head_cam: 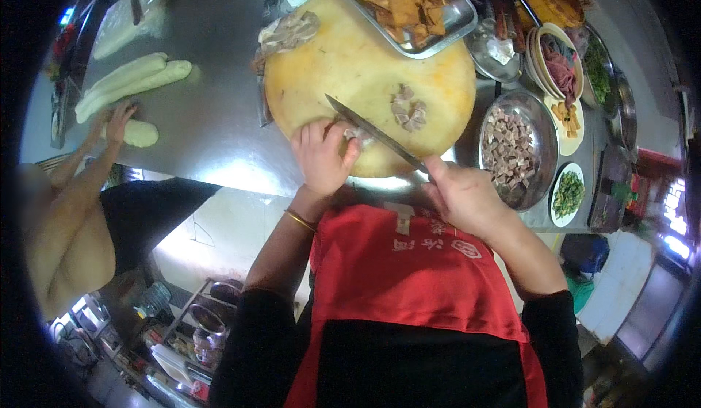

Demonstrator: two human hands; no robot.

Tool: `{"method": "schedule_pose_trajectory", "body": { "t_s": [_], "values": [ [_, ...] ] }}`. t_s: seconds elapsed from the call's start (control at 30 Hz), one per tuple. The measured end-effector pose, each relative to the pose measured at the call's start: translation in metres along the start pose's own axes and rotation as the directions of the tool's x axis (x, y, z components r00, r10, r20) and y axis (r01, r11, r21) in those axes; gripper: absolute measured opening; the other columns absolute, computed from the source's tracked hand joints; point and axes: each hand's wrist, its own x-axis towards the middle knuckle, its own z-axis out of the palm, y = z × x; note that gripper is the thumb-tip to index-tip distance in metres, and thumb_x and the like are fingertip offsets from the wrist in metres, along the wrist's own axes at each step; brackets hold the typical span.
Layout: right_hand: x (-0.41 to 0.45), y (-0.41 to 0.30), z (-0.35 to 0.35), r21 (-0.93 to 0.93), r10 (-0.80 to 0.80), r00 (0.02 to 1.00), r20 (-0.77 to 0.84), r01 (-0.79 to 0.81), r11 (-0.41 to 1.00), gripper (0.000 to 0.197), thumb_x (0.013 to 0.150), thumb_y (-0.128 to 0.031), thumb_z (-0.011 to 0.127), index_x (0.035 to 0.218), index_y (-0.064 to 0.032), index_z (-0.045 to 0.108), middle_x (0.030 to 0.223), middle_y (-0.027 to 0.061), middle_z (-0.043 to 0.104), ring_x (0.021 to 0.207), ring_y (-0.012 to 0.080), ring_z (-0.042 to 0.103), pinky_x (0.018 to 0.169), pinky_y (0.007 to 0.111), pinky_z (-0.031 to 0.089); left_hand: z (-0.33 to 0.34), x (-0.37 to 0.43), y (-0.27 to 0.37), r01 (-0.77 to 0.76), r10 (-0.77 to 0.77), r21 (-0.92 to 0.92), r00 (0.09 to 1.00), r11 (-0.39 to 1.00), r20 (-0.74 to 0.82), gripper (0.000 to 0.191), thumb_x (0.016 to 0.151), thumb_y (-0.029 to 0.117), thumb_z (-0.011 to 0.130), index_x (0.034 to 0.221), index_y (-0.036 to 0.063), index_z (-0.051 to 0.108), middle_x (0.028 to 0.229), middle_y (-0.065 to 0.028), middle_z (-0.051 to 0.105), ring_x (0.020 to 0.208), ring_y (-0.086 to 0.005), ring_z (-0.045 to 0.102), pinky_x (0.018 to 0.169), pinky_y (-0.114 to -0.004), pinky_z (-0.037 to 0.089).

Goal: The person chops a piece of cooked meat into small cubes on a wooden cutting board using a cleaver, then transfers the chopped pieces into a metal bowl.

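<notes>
A round cutting board (350, 57) lies before me on the metal worktop. My right hand (465, 194) grips the handle of a knife (378, 131), whose blade slants over the board's near part, tip to the upper left. Beside the blade, my left hand (323, 156) holds down a small piece of meat (357, 134) with curled fingers. Cut bits of meat (409, 109) lie right of the blade. A larger lump of meat (293, 31) rests at the board's upper left edge. Diced meat (509, 150) fills part of a metal bowl (545, 183) on the right.
A metal tray (421, 51) of fried brown pieces overlaps the board's far edge. Right stand stacked bowls (534, 68), a plate of chopped greens (568, 193) and a plate of yellowish pieces (567, 139). A co-worker's hands (118, 123) touch dough (141, 133) at left, near long dough rolls (131, 82).
</notes>
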Motion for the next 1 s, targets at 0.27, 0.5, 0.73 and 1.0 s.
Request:
{"method": "schedule_pose_trajectory", "body": {
  "t_s": [0.27, 0.5, 0.73, 1.0],
  "values": [
    [0.036, 0.003, -0.002, -0.020, 0.034, 0.985, 0.167, -0.031, 0.999, 0.027, 0.093, -0.021, 0.061, 0.105, -0.0032, 0.046, 0.071, 0.0192, 0.065, 0.069, 0.0409, 0.066, 0.060, 0.050, 0.052, 0.007, -0.004, 0.001, 0.031, -0.031, -0.008, 0.998, 1.000, -0.051, 0.025, 0.078, 0.033, 0.067, 0.097, 0.0168, 0.068, 0.103, -0.0053, 0.059, 0.100, -0.0266, 0.055, 0.093, -0.044, 0.035],
    [0.078, -0.018, 0.033, 0.013, 0.023, 0.996, 0.084, -0.024, 1.000, 0.028, 0.090, -0.019, 0.063, 0.107, -0.0047, 0.047, 0.078, 0.0200, 0.066, 0.072, 0.0415, 0.066, 0.063, 0.050, 0.053, 0.010, -0.002, -0.002, 0.031, -0.032, -0.009, 0.995, 0.999, -0.095, 0.032, 0.076, 0.034, 0.068, 0.100, 0.0138, 0.067, 0.105, -0.0072, 0.061, 0.102, -0.0279, 0.056, 0.094, -0.043, 0.036],
    [0.050, -0.016, 0.009, 0.000, 0.028, 0.998, 0.047, -0.029, 1.000, 0.026, 0.092, -0.022, 0.060, 0.107, -0.0056, 0.046, 0.080, 0.0181, 0.067, 0.075, 0.0405, 0.067, 0.063, 0.049, 0.054, 0.013, -0.005, -0.007, 0.043, -0.042, 0.003, 0.992, 0.999, -0.118, 0.030, 0.077, 0.034, 0.069, 0.099, 0.0130, 0.065, 0.105, -0.0078, 0.061, 0.102, -0.0286, 0.055, 0.094, -0.043, 0.036],
    [0.008, -0.014, 0.007, 0.065, 0.044, 0.996, 0.072, -0.049, 0.997, 0.028, 0.091, -0.022, 0.062, 0.107, -0.0060, 0.044, 0.077, 0.0185, 0.066, 0.073, 0.0410, 0.066, 0.064, 0.048, 0.055, 0.014, -0.007, -0.007, 0.044, -0.045, -0.005, 0.988, 0.999, -0.151, 0.022, 0.079, 0.030, 0.067, 0.094, 0.0145, 0.066, 0.104, -0.0049, 0.061, 0.101, -0.0262, 0.055, 0.095, -0.042, 0.035]
  ]
}}
